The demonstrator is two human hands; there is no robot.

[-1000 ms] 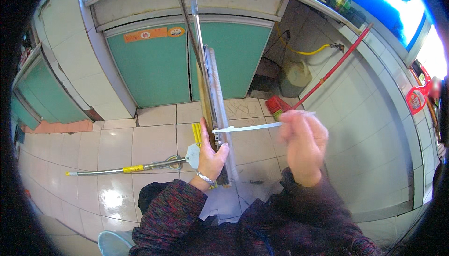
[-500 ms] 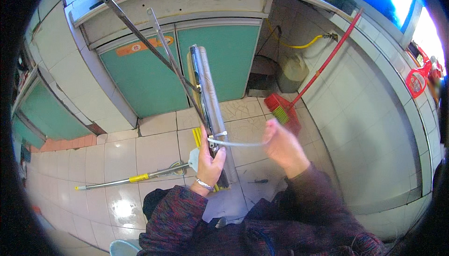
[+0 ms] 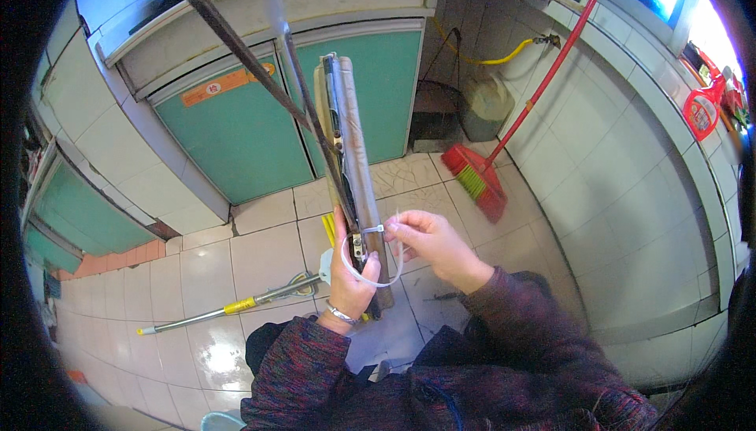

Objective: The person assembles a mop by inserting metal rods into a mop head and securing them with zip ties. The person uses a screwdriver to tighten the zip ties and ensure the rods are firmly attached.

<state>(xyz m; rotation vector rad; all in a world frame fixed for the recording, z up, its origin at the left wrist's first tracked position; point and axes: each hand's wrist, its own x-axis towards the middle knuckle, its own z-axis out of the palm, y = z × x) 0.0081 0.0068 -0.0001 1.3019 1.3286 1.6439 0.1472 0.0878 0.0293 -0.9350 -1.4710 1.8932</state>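
Observation:
A folded metal frame with beige padded panels (image 3: 357, 147) stands upright in front of me, its kind unclear. Two long metal bars (image 3: 236, 46) slant from it toward the upper left. My left hand (image 3: 351, 277) is wrapped around its lower part, thumb on the near side. A white cable tie (image 3: 384, 284) circles the frame there; its small head rests against the beige panel, and its strip curves in a loose loop below. Close to that head, my right hand (image 3: 441, 246) pinches the tie between thumb and fingers.
A red broom (image 3: 479, 182) leans against the tiled wall at the right. On the floor to the left lies a pole with a yellow grip (image 3: 239, 305). Green cabinet doors (image 3: 236, 131) stand ahead, beside a pale plastic jug (image 3: 484, 108). A pale basin (image 3: 223, 421) shows at the bottom.
My right hand has moved left, in to the frame, from where it held the tie's strip stretched out to the right. The strip now bends in a loop. My left hand keeps its hold.

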